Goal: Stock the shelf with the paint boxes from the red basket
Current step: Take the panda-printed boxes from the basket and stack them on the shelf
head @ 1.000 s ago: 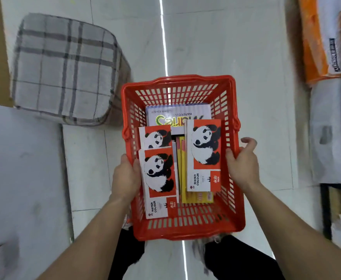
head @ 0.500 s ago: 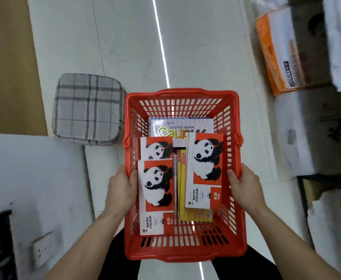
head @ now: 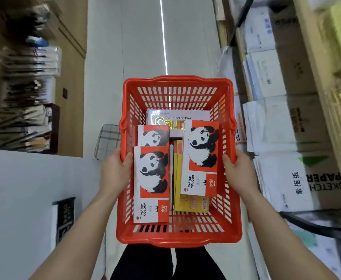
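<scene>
Paint boxes (head: 177, 174), all inside the red basket (head: 177, 240), lying flat and overlapping. Nearest on the left, a red-and-white panda box (head: 151, 184) marked WATER COLOUR, partly covering a second panda box (head: 153, 136) behind it. On the right, a third panda box (head: 200, 158), resting over yellow boxes (head: 191, 204) in the middle. At the far end, a pale lilac box (head: 177, 118) also printed WATER COLOUR, half hidden beneath the panda boxes. Basket held roughly level in front of the body, above black trousers (head: 165, 263) and a pale tiled floor (head: 141, 47). Left hand (head: 116, 172) clamped on the left wall, thumb hooked over the rim just beside the near panda box, fingers out of sight on the outer side. Right hand (head: 239, 172) gripping the right wall likewise, thumb curled over the rim. Just left of the basket, down on the floor, a grey plaid cushion (head: 107, 140). Further left, a white surface (head: 24, 199) and, beyond it, wooden shelving (head: 24, 87) with blurred stacks of stock. To the right, white-wrapped packs and cartons piled near the basket, one carton (head: 306, 182) labelled SKETCH PAPER. Straight ahead, a bright strip of reflected light (head: 163, 37) along the floor.
</scene>
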